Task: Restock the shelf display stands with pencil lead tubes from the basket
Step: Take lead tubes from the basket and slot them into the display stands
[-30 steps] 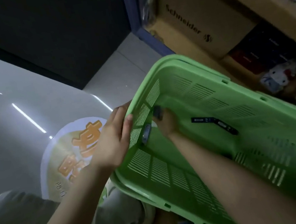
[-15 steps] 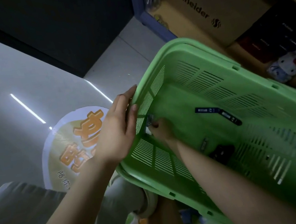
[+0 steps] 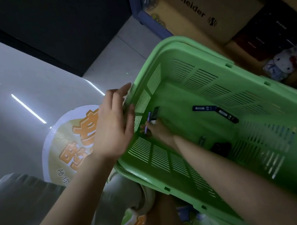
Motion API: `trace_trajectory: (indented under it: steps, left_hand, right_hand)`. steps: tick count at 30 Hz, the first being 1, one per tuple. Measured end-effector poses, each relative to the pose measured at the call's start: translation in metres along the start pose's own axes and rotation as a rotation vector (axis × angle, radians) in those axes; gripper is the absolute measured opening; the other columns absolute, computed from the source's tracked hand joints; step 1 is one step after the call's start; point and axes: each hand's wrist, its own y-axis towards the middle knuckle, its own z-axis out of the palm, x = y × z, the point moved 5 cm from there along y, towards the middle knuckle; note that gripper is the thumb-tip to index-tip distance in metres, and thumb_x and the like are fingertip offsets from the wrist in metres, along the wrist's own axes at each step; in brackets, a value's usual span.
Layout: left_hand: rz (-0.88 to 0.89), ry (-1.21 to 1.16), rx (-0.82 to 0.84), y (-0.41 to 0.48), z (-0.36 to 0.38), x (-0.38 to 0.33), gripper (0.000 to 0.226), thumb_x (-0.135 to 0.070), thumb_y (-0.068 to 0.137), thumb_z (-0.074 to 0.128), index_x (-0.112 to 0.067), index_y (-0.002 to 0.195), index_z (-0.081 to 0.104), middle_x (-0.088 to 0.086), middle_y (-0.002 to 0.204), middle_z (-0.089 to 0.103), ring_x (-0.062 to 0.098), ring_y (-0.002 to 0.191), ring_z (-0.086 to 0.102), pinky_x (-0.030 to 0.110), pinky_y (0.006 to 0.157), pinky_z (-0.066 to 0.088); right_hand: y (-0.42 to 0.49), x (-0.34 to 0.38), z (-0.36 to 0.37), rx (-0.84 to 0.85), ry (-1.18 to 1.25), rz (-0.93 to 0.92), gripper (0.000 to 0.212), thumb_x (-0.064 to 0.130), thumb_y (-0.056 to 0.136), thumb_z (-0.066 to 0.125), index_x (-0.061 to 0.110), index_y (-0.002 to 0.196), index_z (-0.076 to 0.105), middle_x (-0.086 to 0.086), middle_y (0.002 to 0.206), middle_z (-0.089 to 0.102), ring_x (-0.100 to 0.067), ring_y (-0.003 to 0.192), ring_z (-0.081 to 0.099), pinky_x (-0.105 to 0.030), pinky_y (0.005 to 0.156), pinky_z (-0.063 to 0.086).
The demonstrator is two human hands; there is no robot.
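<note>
The green basket [image 3: 178, 44] sits tilted in the middle and right of the view, with its open side facing the camera. The left hand [image 3: 113, 124] lies flat against the outside of its left end wall, fingers straight and close together, their tips reaching the rim; it grips nothing. The right hand [image 3: 159, 132] reaches inside, down into the near left corner against the slatted wall, its fingers curled and pinching a purple tube [image 3: 149, 120] that stands up out of them. A dark tube [image 3: 155, 113] pokes up just beside it, touching the same fingers, though I cannot tell how firmly it is held. Further right, on the basket floor, two loose tubes [image 3: 204, 108] lie almost end to end, dark with pale print, well apart from the hand. Nearer, beside the right forearm, lie a small black thing [image 3: 221, 148] and a thin grey piece [image 3: 202, 140], too dim to name. Beyond the basket at the far right stands a brown box [image 3: 211, 6] printed "Schneider", with a white plush toy [image 3: 286, 60] to its right. A round floor sticker [image 3: 72, 141] with orange characters lies at the left, below the left hand
</note>
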Motion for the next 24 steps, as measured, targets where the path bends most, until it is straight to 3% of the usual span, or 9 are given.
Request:
trace_trajectory:
  steps: [2, 5, 7, 9, 12, 15, 17, 19, 24]
  left_hand:
    - [0.081, 0.066, -0.098, -0.006, -0.004, -0.013, 0.031, -0.012, 0.09, 0.04, -0.013, 0.12, 0.044, 0.005, 0.103, 0.042, 0.028, 0.089, 0.05, 0.042, 0.076, 0.045]
    - [0.063, -0.005, -0.109, -0.016, 0.006, -0.035, 0.025, -0.011, 0.087, 0.041, -0.014, 0.111, 0.047, -0.003, 0.096, 0.041, 0.017, 0.085, 0.044, 0.027, 0.075, 0.038]
    - [-0.152, -0.148, -0.024, -0.024, 0.023, -0.046, 0.024, -0.022, 0.093, 0.045, -0.016, 0.116, 0.048, -0.005, 0.102, 0.045, 0.008, 0.091, 0.046, 0.019, 0.081, 0.037]
    - [-0.417, -0.318, 0.093, -0.033, 0.044, -0.051, 0.036, -0.037, 0.095, 0.048, -0.016, 0.124, 0.046, -0.003, 0.113, 0.048, 0.008, 0.105, 0.048, 0.023, 0.091, 0.04]
    - [-0.611, -0.542, 0.239, -0.04, 0.072, -0.057, 0.043, -0.054, 0.089, 0.05, -0.016, 0.109, 0.053, 0.007, 0.111, 0.05, 0.02, 0.108, 0.048, 0.039, 0.099, 0.04]
    - [-0.652, -0.694, 0.189, -0.038, 0.076, -0.069, 0.033, -0.047, 0.091, 0.048, -0.014, 0.088, 0.048, 0.008, 0.089, 0.053, 0.021, 0.084, 0.053, 0.039, 0.082, 0.047]
    - [-0.704, -0.747, 0.122, -0.037, 0.075, -0.071, 0.019, -0.028, 0.099, 0.043, -0.013, 0.089, 0.047, 0.007, 0.087, 0.055, 0.017, 0.081, 0.054, 0.036, 0.078, 0.05]
    - [-0.719, -0.732, 0.088, -0.037, 0.074, -0.07, 0.013, -0.021, 0.1, 0.041, -0.013, 0.093, 0.047, 0.006, 0.093, 0.058, 0.016, 0.085, 0.058, 0.03, 0.079, 0.051]
    - [-0.685, -0.642, 0.084, -0.033, 0.072, -0.063, 0.01, -0.02, 0.101, 0.038, -0.011, 0.101, 0.044, 0.003, 0.085, 0.055, 0.015, 0.064, 0.054, 0.018, 0.054, 0.046]
  right_hand:
    - [-0.022, -0.001, -0.011, -0.016, 0.102, -0.109, 0.002, 0.013, 0.102, 0.036, 0.013, 0.102, 0.034, -0.001, 0.081, 0.052, -0.008, 0.066, 0.048, -0.01, 0.052, 0.041]
    - [-0.064, 0.004, -0.028, -0.088, 0.067, -0.328, 0.009, 0.019, 0.102, 0.035, 0.027, 0.102, 0.033, 0.0, 0.073, 0.044, -0.016, 0.06, 0.04, -0.031, 0.052, 0.037]
    - [-0.092, 0.009, -0.036, -0.14, 0.035, -0.463, 0.007, 0.023, 0.102, 0.036, 0.029, 0.105, 0.035, 0.002, 0.074, 0.046, -0.017, 0.059, 0.041, -0.035, 0.053, 0.036]
    - [-0.116, 0.015, -0.042, -0.179, 0.005, -0.551, 0.012, 0.026, 0.101, 0.036, 0.02, 0.111, 0.034, 0.007, 0.079, 0.05, -0.007, 0.061, 0.047, -0.034, 0.056, 0.041]
    - [-0.141, 0.024, -0.04, -0.068, 0.044, -0.577, 0.032, 0.035, 0.099, 0.039, 0.01, 0.118, 0.037, 0.001, 0.102, 0.058, 0.002, 0.093, 0.059, -0.023, 0.077, 0.05]
    - [-0.161, 0.027, -0.036, -0.003, -0.026, -0.608, 0.055, 0.036, 0.095, 0.037, 0.002, 0.138, 0.032, -0.019, 0.13, 0.048, -0.025, 0.124, 0.048, -0.036, 0.103, 0.043]
    - [-0.172, 0.026, -0.036, 0.039, -0.111, -0.682, 0.053, 0.029, 0.098, 0.037, 0.01, 0.146, 0.024, -0.009, 0.134, 0.042, -0.009, 0.121, 0.047, -0.024, 0.1, 0.044]
    - [-0.171, 0.022, -0.054, -0.031, -0.241, -0.695, 0.042, 0.022, 0.101, 0.036, 0.013, 0.142, 0.031, -0.002, 0.127, 0.042, -0.002, 0.106, 0.05, -0.017, 0.087, 0.048]
    - [-0.101, -0.002, -0.144, -0.445, -0.602, -0.588, 0.032, 0.006, 0.096, 0.046, 0.007, 0.128, 0.05, -0.008, 0.127, 0.052, -0.018, 0.106, 0.057, -0.012, 0.078, 0.045]
